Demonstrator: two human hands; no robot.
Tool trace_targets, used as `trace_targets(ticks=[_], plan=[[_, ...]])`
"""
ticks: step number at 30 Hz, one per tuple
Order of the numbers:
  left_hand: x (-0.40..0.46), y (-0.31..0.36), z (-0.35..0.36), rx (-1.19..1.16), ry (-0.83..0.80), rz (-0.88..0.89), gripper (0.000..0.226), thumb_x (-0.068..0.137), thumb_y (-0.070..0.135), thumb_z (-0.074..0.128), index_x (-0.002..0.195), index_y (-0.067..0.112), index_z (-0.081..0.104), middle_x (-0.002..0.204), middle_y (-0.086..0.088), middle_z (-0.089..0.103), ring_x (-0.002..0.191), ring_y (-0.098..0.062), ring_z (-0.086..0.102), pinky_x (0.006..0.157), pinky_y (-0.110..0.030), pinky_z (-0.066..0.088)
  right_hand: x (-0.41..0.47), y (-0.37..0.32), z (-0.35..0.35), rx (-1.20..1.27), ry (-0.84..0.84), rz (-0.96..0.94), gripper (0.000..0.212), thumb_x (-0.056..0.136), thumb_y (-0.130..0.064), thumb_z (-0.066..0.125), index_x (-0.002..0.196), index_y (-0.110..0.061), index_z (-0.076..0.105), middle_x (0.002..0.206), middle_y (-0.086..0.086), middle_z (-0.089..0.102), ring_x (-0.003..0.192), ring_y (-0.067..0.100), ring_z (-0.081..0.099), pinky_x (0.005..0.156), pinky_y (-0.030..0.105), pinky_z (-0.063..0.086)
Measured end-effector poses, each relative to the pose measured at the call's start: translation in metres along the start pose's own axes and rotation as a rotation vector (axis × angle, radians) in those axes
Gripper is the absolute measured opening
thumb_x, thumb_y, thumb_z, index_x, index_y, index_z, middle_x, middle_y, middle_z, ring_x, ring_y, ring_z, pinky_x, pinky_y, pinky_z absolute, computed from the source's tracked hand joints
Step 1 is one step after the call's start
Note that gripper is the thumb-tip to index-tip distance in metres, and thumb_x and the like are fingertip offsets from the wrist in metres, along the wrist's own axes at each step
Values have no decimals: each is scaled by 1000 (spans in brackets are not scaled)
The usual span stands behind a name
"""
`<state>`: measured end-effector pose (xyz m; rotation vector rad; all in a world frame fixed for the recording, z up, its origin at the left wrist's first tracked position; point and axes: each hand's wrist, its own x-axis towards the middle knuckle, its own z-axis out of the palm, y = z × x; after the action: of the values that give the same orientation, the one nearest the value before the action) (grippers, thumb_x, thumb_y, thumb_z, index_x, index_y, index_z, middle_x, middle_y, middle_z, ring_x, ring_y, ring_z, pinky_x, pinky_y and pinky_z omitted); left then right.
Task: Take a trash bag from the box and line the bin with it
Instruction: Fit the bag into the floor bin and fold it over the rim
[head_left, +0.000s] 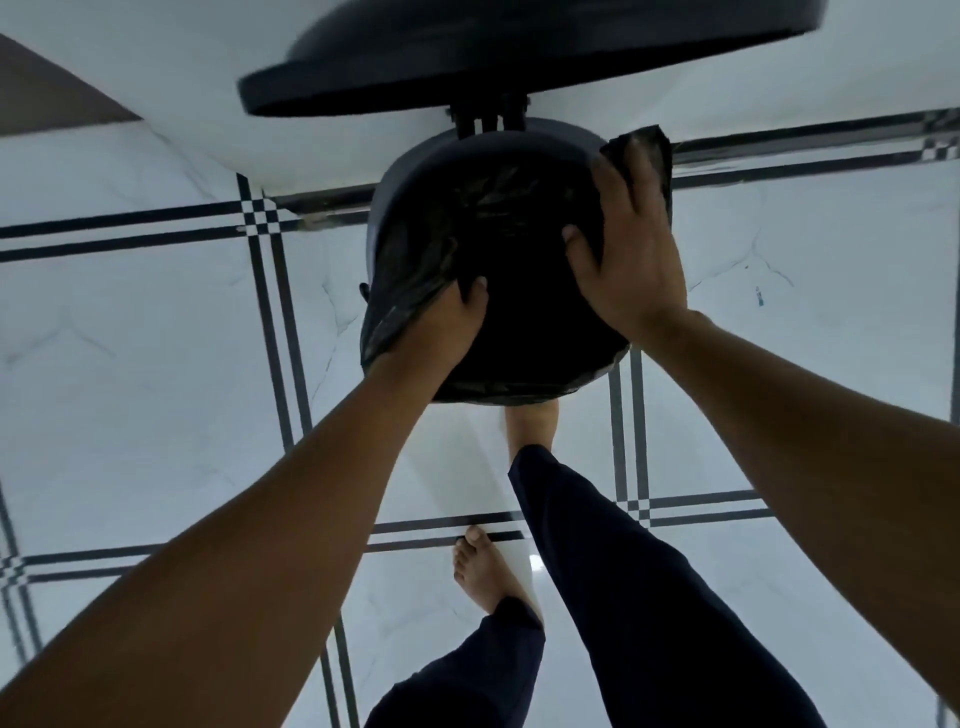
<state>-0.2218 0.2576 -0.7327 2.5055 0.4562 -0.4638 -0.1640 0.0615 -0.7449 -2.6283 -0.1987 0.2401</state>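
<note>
Glossy white marble-look floor tiles (156, 395) are filling most of the view, with faint grey veining. Paired dark border lines (130, 234) are crossing them, making small checker patterns (257, 213) at the crossings. A white wall (156, 78) is running along 12 o'clock; a brown surface (47, 93) is showing at 10 o'clock. A small light glare (535, 561) is reflecting at 6 o'clock.

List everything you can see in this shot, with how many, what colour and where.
Bin: one, dark grey, floor centre, by the wall.
Lid: one, dark, raised open above the bin.
Trash bag: one, black, draped into and over the bin rim.
Floor: white marbled tiles, dark stripes.
Left hand: one, gripping bag at near-left rim.
Right hand: one, pressing bag over right rim.
Feet: two, bare; right one at the bin's base.
</note>
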Motion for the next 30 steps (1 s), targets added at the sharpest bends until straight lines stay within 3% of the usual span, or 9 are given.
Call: trace_targets(ticks=[3, 7, 9, 11, 13, 19, 22, 25, 30], plan=[[-12, 2, -27, -76, 90, -4, 53, 105, 38, 47, 152, 14, 42, 154, -10, 47, 144, -29, 38, 118, -28, 23, 15, -2, -15, 121, -94, 117, 69, 98, -35, 51, 159, -13, 26, 162, 13, 32, 146, 33, 37, 113, 47, 42], [-4, -2, -51, -573, 105, -243, 36, 105, 28, 46, 139, 18, 54, 134, -1, 62, 126, -15, 55, 109, -26, 38, 29, -8, -27, 174, -188, 186, 70, 103, -39, 49, 162, -17, 20, 163, 7, 34, 147, 28, 36, 113, 34, 32], [3, -8, -54, -659, 148, -336, 22, 104, 28, 48, 113, 19, 66, 107, 1, 70, 99, -7, 63, 91, -23, 47, 36, -12, -25, 181, -204, 188, 69, 104, -41, 48, 162, -17, 19, 162, 6, 34, 147, 27, 36, 108, 30, 31], [11, -10, -57, -821, 175, -368, 23, 101, 27, 52, 81, 21, 61, 73, 3, 62, 61, -1, 56, 62, -16, 45, 42, -17, -22, 188, -191, 190, 68, 103, -42, 48, 161, -18, 22, 161, 6, 37, 145, 26, 38, 109, 30, 32], [24, -14, -61, -962, 181, -389, 25, 97, 27, 56, 73, 21, 62, 60, 3, 56, 48, -6, 49, 49, -20, 41, 45, -18, -18, 177, -146, 194, 64, 101, -42, 49, 157, -16, 30, 154, 6, 45, 139, 27, 46, 106, 34, 40], [62, -25, -77, -1239, -26, -640, 13, 90, 21, 63, 77, 21, 63, 68, 9, 58, 45, -2, 41, 37, -12, 27, 43, -20, -10, 204, -14, 166, 55, 100, -36, 51, 145, -9, 35, 133, 6, 61, 117, 32, 61, 89, 39, 50], [73, -38, -82, -1325, -185, -738, 19, 90, 26, 62, 72, 20, 61, 65, 12, 54, 40, -2, 39, 33, -8, 25, 49, -19, -10, 214, 5, 179, 51, 99, -39, 52, 141, -12, 43, 129, 6, 62, 117, 26, 61, 83, 29, 44], [84, -59, -81, -1524, -376, -828, 32, 95, 29, 64, 66, 15, 67, 63, 11, 60, 34, -3, 47, 28, -10, 29, 55, -20, -10, 153, -35, 189, 44, 99, -44, 50, 132, -14, 49, 126, 6, 62, 112, 27, 61, 78, 32, 42], [91, -82, -73, -1792, -583, -711, 28, 100, 28, 60, 86, 7, 72, 73, 0, 74, 38, -4, 58, 32, -11, 41, 64, -18, -9, 76, -94, 236, 43, 100, -49, 45, 126, -18, 57, 123, 8, 64, 109, 32, 63, 76, 33, 40]])
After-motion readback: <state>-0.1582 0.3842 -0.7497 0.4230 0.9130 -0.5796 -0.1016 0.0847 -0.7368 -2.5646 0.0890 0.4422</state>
